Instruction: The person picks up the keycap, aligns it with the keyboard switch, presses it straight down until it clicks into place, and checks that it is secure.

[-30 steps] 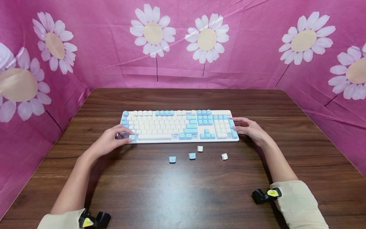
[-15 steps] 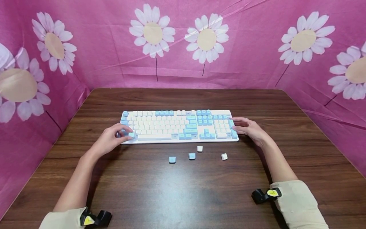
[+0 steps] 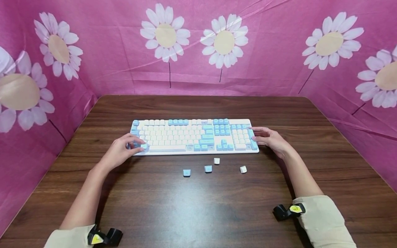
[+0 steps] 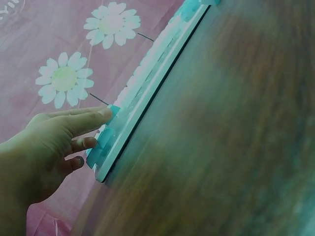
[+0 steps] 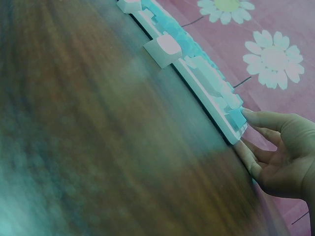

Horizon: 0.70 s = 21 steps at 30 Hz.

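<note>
A white and light-blue computer keyboard (image 3: 173,137) lies on the wooden table. At its near left corner my left hand (image 3: 119,150) pinches a blue keycap (image 3: 144,146) between thumb and fingers, just over the key row. In the left wrist view the fingertips meet this keycap (image 4: 114,113) at the keyboard's end; the switch beneath is hidden. My right hand (image 3: 272,142) holds the opposite end of the keyboard, thumb and fingers against its edge. The right wrist view has a fingertip touching a blue corner key (image 5: 237,117), with other fingers low beside the case.
Loose keycaps lie in front of the keyboard: two blue ones (image 3: 186,173) (image 3: 208,169) and two white ones (image 3: 216,161) (image 3: 243,169). A few key positions on the board show bare sockets (image 3: 189,148). Pink cloth with daisies (image 3: 192,79) hangs behind the table (image 3: 149,203).
My left hand has shifted slightly with the pinched keycap, first up and left, then a little right. My right hand, the keyboard and the loose keycaps stay where they were.
</note>
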Each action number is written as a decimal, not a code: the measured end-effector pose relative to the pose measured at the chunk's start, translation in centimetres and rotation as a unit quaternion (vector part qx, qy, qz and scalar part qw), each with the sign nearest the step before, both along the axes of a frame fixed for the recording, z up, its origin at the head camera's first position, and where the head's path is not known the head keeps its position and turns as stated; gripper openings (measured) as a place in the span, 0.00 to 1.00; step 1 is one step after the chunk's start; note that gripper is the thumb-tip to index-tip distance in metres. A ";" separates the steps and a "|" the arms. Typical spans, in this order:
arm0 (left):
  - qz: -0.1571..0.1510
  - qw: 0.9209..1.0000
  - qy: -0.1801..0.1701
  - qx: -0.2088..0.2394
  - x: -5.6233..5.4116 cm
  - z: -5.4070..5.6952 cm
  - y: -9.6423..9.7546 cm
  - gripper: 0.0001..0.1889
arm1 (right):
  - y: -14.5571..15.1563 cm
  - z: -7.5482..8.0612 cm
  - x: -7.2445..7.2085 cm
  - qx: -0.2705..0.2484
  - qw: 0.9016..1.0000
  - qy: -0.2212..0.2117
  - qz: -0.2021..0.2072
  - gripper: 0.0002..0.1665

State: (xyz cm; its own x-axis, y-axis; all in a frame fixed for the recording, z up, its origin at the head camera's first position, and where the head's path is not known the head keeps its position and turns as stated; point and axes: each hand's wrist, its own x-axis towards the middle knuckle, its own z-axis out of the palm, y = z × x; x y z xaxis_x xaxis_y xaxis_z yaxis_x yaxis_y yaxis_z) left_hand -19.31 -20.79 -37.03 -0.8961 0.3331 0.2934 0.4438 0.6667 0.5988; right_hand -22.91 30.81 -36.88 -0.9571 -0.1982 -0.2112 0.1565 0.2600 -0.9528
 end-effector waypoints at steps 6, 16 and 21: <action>0.001 1.000 -0.008 -0.009 0.1 0.2 0.1 0.07 | 0.0 0.1 0.0 0.001 1.000 -0.001 0.000 0.37; 0.001 1.000 -0.011 -0.012 0.2 0.2 0.1 0.07 | 0.0 0.0 0.0 0.001 1.000 0.001 0.001 0.37; 0.007 1.000 -0.020 -0.016 0.3 0.2 0.1 0.07 | 0.0 0.0 0.0 0.002 1.000 0.001 0.002 0.37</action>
